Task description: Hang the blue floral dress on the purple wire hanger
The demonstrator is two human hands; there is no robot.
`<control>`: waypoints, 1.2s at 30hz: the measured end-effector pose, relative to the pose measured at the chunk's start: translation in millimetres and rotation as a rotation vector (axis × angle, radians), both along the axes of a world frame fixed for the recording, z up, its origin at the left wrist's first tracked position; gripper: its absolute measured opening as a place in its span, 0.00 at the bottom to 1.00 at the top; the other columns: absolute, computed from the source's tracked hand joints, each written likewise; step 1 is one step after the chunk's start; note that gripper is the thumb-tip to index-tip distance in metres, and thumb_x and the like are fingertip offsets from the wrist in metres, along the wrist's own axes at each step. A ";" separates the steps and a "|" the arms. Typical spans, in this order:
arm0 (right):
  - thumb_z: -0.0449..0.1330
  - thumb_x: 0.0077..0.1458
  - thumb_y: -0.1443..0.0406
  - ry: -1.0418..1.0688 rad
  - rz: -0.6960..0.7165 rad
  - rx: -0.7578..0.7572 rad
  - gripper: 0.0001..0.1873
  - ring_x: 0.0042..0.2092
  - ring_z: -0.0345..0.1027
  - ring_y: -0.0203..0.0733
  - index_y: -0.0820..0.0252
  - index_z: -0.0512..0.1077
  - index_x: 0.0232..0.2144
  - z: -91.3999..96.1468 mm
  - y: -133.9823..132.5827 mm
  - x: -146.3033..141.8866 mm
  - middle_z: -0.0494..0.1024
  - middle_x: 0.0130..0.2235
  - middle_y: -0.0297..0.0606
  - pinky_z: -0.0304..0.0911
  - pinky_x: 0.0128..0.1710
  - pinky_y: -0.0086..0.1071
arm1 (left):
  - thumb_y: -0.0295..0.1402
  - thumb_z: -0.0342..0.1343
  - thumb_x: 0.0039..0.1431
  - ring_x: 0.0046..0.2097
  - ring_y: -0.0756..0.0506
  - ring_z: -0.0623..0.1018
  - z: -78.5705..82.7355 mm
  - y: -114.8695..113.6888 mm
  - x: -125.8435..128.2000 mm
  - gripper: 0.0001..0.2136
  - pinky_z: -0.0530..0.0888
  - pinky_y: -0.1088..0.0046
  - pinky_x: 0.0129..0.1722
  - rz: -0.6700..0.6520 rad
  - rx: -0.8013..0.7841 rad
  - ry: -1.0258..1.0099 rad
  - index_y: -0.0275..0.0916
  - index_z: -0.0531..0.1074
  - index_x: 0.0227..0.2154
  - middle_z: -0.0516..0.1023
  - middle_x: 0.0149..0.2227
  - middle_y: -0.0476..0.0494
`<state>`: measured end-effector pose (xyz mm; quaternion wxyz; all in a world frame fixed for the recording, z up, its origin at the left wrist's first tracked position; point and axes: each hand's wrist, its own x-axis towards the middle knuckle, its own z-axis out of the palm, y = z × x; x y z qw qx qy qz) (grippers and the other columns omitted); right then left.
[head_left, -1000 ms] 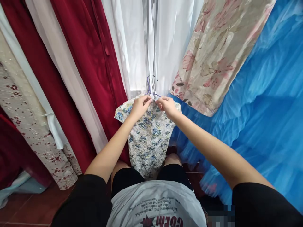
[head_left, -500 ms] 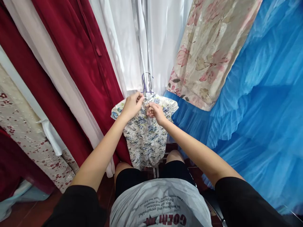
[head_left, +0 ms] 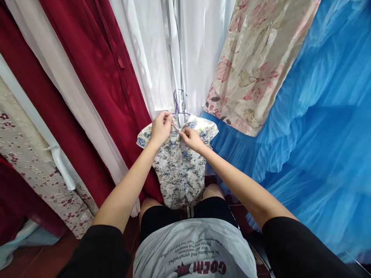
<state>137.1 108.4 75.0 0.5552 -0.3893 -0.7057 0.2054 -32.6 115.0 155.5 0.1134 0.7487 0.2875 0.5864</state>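
While both hands pinch at its neck, the blouse (head_left: 181,170) shows its edge drawn slantwise between them.
From the head view, the left hand (head_left: 162,125) is almost closed, fingertips together on the neck edge; the right hand (head_left: 191,138) is likewise nearly closed and seems to grip the same edge, a little lower. One second ago, the hands stood level and almost met; now they are apart, and the neck opens more between them. I judge from this that the work is still at the neck, with neither side let go. The blouse is upright before the white cloth (head_left: 194,58), on the purple hanger (head_left: 175,102), its lower end near the knees. Whether any fastening is there, I cannot tell.
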 end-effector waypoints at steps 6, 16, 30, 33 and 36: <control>0.57 0.57 0.58 -0.146 0.048 -0.057 0.13 0.23 0.59 0.36 0.56 0.63 0.24 -9.2 -20.5 21.1 0.66 0.19 0.28 0.53 0.26 0.30 | 0.36 0.53 0.65 0.31 0.50 0.71 -5.7 51.3 -84.1 0.10 0.69 0.76 0.36 0.208 -0.313 -0.571 0.40 0.65 0.28 0.69 0.27 0.51; 0.64 0.45 0.69 -0.437 0.168 -0.331 0.13 0.20 0.60 0.36 0.56 0.65 0.15 -25.4 -46.0 48.0 0.67 0.14 0.29 0.53 0.26 0.31 | 0.40 0.56 0.64 0.25 0.49 0.70 -156.9 -6.0 -45.1 0.15 0.70 0.71 0.29 -0.025 -1.028 -0.519 0.38 0.65 0.25 0.67 0.23 0.50; 0.65 0.44 0.61 0.414 0.527 -0.766 0.11 0.33 0.73 0.44 0.59 0.75 0.32 -26.7 -107.9 47.6 0.79 0.28 0.36 0.68 0.37 0.36 | 0.50 0.55 0.64 0.50 0.40 0.76 -111.4 -70.8 42.8 0.18 0.71 0.65 0.53 -0.590 -0.631 0.152 0.41 0.79 0.43 0.79 0.45 0.40; 0.67 0.41 0.64 0.256 0.621 -0.809 0.08 0.29 0.71 0.41 0.61 0.76 0.27 6.3 -126.5 75.5 0.79 0.27 0.36 0.65 0.31 0.32 | 0.55 0.55 0.62 0.41 0.41 0.78 -128.2 -80.2 30.1 0.23 0.73 0.65 0.44 -0.816 -0.898 0.357 0.37 0.80 0.37 0.81 0.38 0.40; 0.68 0.43 0.65 -0.007 0.603 -0.682 0.05 0.25 0.66 0.36 0.61 0.77 0.24 37.7 -131.4 111.0 0.76 0.24 0.33 0.59 0.26 0.28 | 0.53 0.62 0.56 0.33 0.45 0.74 -147.4 -86.5 11.8 0.21 0.71 0.70 0.35 -0.788 -0.935 0.539 0.36 0.79 0.33 0.78 0.32 0.44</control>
